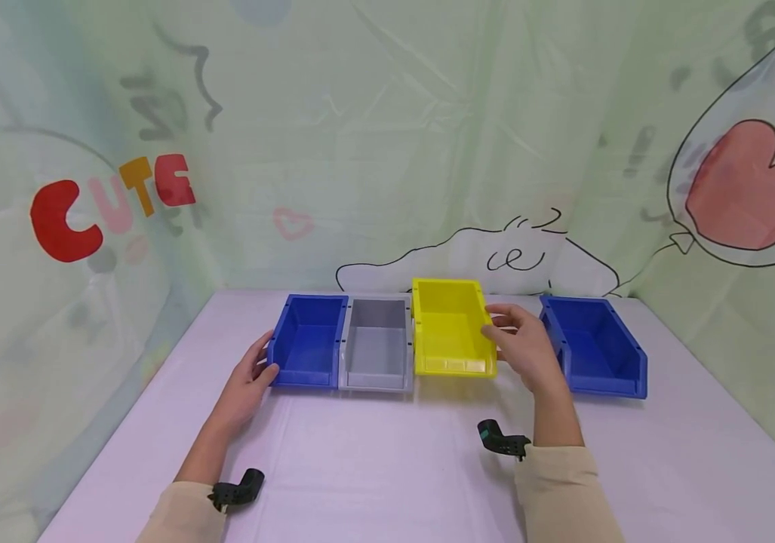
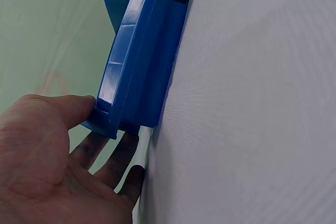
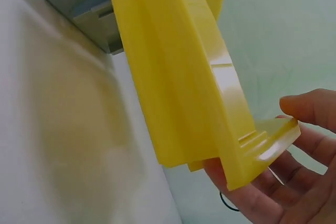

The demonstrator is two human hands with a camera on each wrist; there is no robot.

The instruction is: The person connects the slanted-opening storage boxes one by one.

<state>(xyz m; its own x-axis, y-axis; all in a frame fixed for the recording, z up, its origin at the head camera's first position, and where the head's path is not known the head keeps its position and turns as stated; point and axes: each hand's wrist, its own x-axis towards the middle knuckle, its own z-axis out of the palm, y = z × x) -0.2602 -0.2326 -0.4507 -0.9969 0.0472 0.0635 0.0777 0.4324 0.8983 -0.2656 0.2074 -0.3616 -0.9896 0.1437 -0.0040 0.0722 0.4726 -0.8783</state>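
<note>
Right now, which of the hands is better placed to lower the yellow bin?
Probably the right hand: it grips the raised yellow bin by its side, while the left hand holds the leftmost blue bin, beyond the gray bin.

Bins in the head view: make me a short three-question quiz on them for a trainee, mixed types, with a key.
1. True or false: the yellow bin rests flat on the table.
2. Multiple choice: which holds the yellow bin? A) left hand B) right hand C) both hands
3. Fill in the color: the left hand holds the ____ bin next to the grey bin.

Key
1. False: the right wrist view shows it raised off the table.
2. B.
3. Blue: the blue bin at the left end of the row in the head view.
</note>
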